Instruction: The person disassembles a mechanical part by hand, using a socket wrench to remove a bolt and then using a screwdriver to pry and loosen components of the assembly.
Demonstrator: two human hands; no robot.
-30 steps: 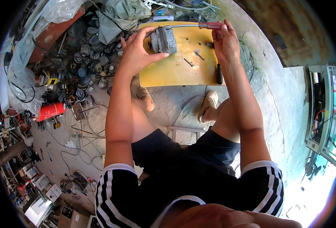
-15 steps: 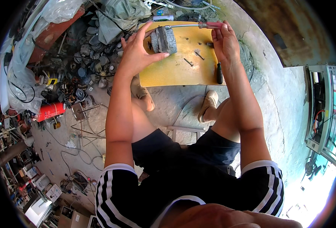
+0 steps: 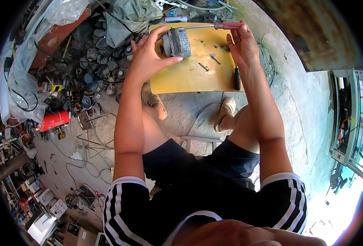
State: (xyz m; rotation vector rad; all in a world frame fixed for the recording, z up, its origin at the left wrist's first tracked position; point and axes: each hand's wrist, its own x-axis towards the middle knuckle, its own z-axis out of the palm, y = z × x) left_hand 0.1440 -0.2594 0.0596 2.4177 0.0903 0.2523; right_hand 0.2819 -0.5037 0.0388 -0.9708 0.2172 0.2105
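My left hand [image 3: 150,51] is closed around a small grey electric motor [image 3: 179,43], fingers behind it and thumb along its near side. The motor lies on its side at the left part of a yellow board [image 3: 173,80]. In my right hand [image 3: 245,47] is the red handle of a nut driver [image 3: 228,26], held between thumb and fingertips. Its long steel shaft runs leftward, with the thick end against the motor's upper right edge. Two long bolts [image 3: 215,59] lie on the board, and a black-handled screwdriver [image 3: 237,80] rests by its right edge, beside my right forearm.
Motor parts [image 3: 95,61] are heaped on the floor at left, next to plastic sheeting [image 3: 21,90] and a red cylinder [image 3: 55,120]. A spray can [image 3: 176,19] lies beyond the board. A metal-framed cabinet [image 3: 349,119] stands at right. Cables [image 3: 72,164] trail over the floor.
My right fingers have shifted slightly at the handle's end, and the nut driver's handle has risen a little. The left hand and the motor stay in place.
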